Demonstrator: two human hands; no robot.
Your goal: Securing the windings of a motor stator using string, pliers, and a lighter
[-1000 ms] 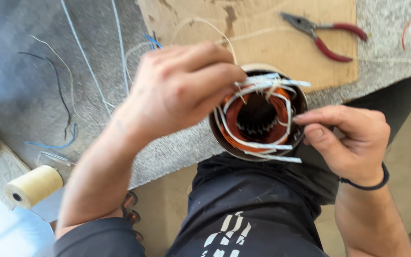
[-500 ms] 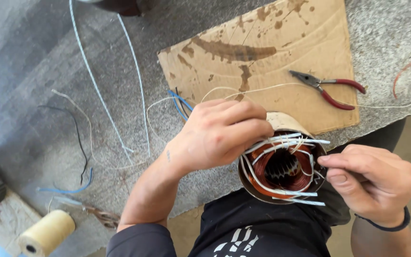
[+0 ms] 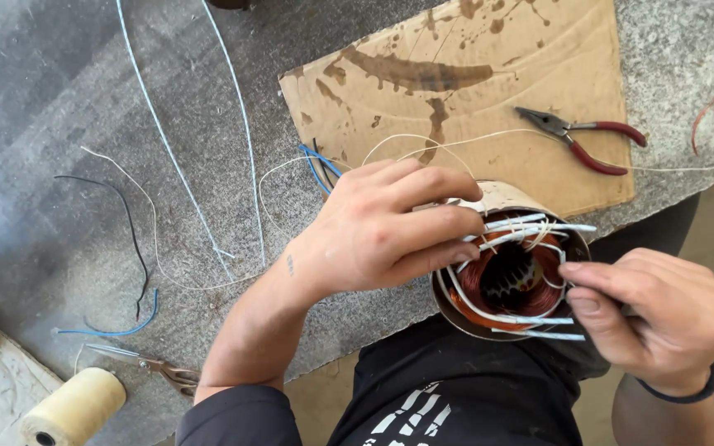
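Observation:
A round motor stator [image 3: 512, 277] with copper windings and several white sleeved leads rests against my lap at the table's front edge. My left hand [image 3: 382, 231] lies over its left rim, fingers curled on the stator and the white leads. My right hand [image 3: 663, 318] is at the stator's right side, thumb and fingers pinched on a thin white lead.
Red-handled pliers [image 3: 584, 136] lie on a stained cardboard sheet [image 3: 456, 74] behind the stator. Loose blue, white and black wires [image 3: 183, 165] trail over the grey table. Scissors [image 3: 154, 367] and a cream twine spool [image 3: 72, 409] sit at the lower left.
The view has shifted, so the stator and both hands sit further right and lower in frame. My left hand stays on the stator's rim and my right keeps pinching at its side.

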